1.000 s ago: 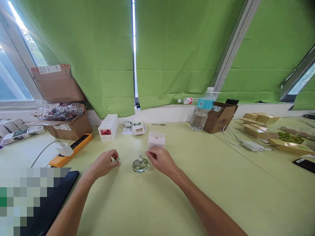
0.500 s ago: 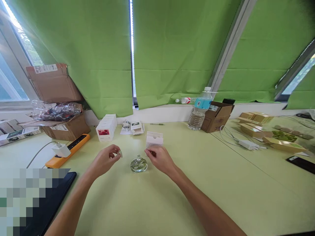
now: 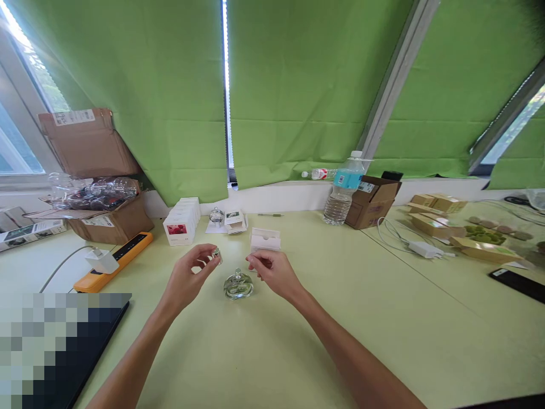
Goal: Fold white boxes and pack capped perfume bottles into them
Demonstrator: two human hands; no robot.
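Pale bench (image 3: 340, 324), left to right: orange power strip (image 3: 113, 262), well aside from work. Left hand (image 3: 185, 270) closed in fingertip pinch on small metal cap (image 3: 217, 254), raised clear of bench, leaving it in plain view. Squat glass bottle (image 3: 238, 286) upright, centred between hands, touching neither. Right hand (image 3: 272, 270) half open, nothing seen in it, just beside bottle. White carton (image 3: 265, 240) upright just beyond, within easy reach of right hand.
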